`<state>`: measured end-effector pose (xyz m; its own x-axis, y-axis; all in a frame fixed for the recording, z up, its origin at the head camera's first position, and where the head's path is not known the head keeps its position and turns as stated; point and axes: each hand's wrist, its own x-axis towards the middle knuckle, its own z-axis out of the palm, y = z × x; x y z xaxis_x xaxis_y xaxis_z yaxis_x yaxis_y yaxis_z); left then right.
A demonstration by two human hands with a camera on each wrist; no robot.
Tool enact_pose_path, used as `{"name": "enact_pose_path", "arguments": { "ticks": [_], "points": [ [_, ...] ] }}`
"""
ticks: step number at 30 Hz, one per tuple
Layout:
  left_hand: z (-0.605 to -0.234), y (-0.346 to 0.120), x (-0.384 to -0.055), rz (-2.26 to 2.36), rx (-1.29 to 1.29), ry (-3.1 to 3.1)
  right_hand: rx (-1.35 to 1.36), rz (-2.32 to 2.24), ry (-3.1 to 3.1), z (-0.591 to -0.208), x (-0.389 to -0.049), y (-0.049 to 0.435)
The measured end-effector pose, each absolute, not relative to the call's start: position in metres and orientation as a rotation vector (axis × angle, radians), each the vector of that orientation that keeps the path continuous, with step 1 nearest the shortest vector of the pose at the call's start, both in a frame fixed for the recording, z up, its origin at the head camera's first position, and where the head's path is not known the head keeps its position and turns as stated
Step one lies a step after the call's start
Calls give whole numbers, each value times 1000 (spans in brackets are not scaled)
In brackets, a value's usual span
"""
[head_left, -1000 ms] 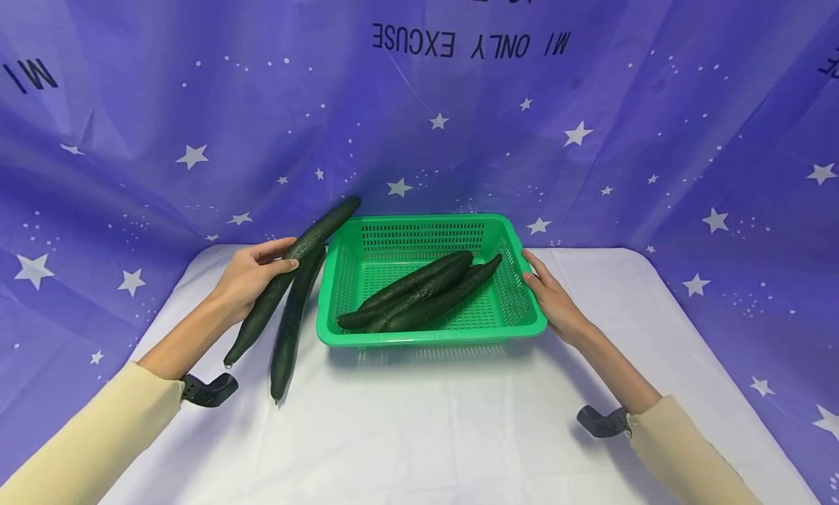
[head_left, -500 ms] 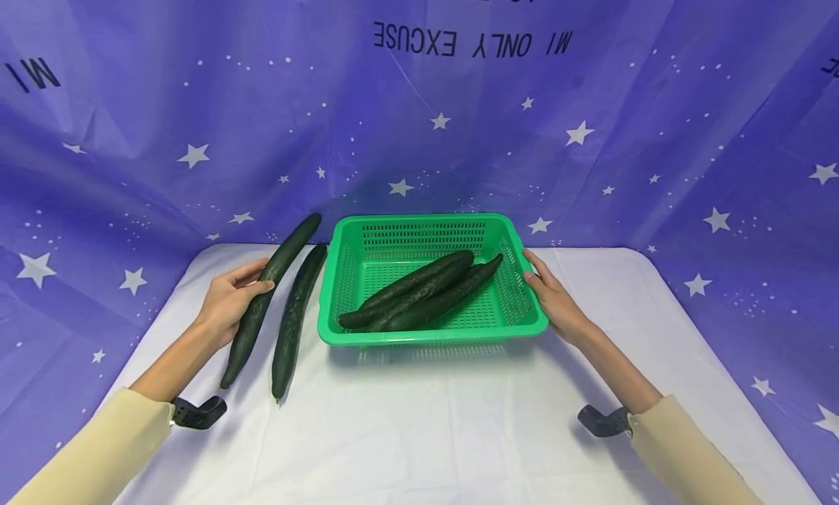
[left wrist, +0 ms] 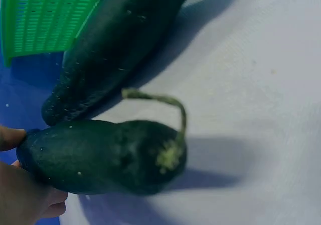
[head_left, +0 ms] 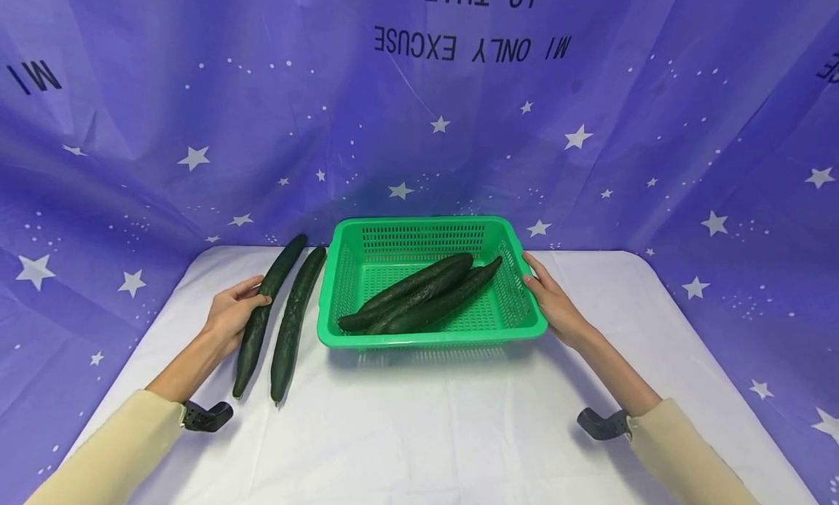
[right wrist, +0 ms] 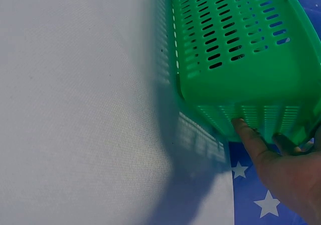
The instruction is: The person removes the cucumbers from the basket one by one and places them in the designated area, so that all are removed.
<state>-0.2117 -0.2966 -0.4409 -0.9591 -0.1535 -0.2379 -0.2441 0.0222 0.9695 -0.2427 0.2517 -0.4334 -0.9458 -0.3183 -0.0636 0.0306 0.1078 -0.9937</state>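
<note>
In the head view my left hand [head_left: 234,312] holds a long dark green cucumber [head_left: 269,317] between thumb and fingers, at the left of the table. Its stem end, with a curled stem, faces the left wrist camera. A second cucumber [head_left: 296,323] lies on the cloth just right of it, roughly parallel. My right hand [head_left: 556,304] grips the right end of a green plastic basket [head_left: 432,338]. Its fingertips [right wrist: 241,124] press the slotted end wall below the rim in the right wrist view. Inside the basket several cucumbers [head_left: 432,312] lie slanted together.
A white cloth [head_left: 426,432] covers the table. Behind and beside it hangs a purple curtain [head_left: 439,162] with white stars and lettering. The basket stands near the table's back edge, close to the curtain.
My left hand has moved the held cucumber left and down, away from the basket, to beside the lying cucumber. The right hand and basket have stayed in place.
</note>
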Motion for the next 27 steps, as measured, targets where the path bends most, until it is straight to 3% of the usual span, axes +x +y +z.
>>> {"name": "enact_pose_path", "arguments": {
  "ticks": [14,27],
  "points": [
    [-456,-286,-210,2034,-493,2268,-285,-1927,2112,-433,-242,250],
    [-445,-283,-214,1653,-432,2602,-314,-1933,2106,-431,-240,251]
  ]
}}
